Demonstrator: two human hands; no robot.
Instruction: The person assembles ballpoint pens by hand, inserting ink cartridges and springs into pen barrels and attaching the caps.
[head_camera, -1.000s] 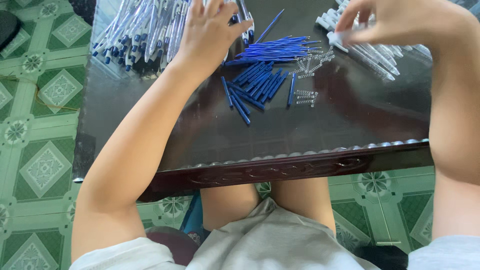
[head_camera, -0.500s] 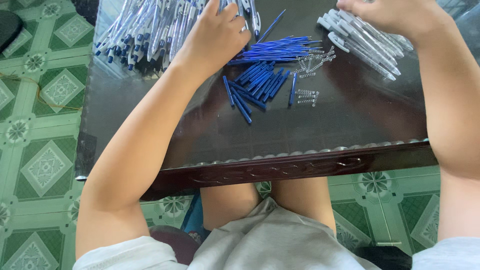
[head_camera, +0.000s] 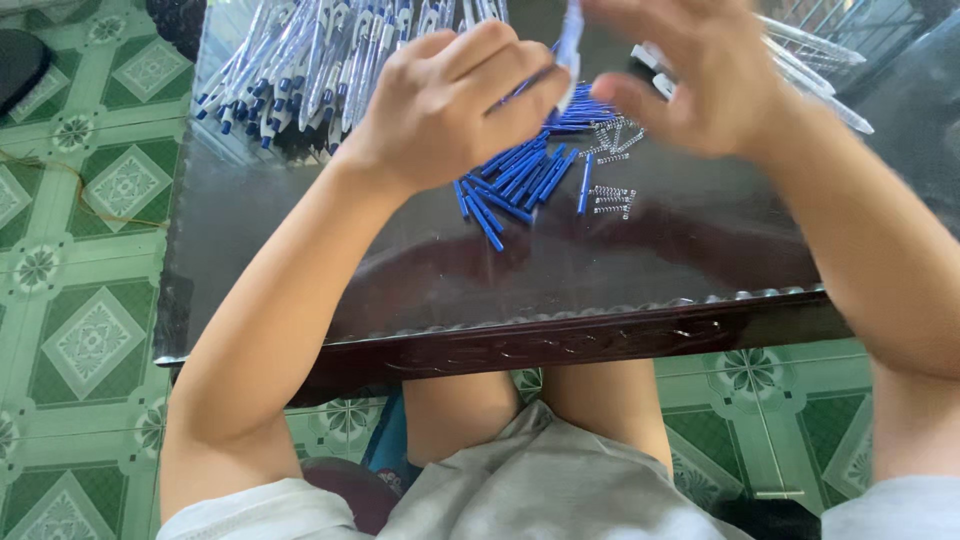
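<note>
- Left hand (head_camera: 455, 100): curled closed, pinching pen barrel (head_camera: 570, 45), top centre.
- Right hand (head_camera: 700, 70): half-open, blurred; fingertips meet the same barrel.
- Blue refills (head_camera: 520, 180) and springs (head_camera: 612, 198): centre, on dark table (head_camera: 600, 290).
- Green tiled floor (head_camera: 80, 300): left.

Bare tabletop (head_camera: 600, 260) lies open near the edge; blue refills (head_camera: 515, 185) and springs (head_camera: 612, 200) crowd beyond.

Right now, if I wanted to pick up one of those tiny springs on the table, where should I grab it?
Probably pinch one spring across its middle, coming straight down from above. The springs lie flat on the dark table, side by side, just right of the blue tubes. They are thin and would likely roll, so take an outer one with two fingertips on its long sides.
</note>
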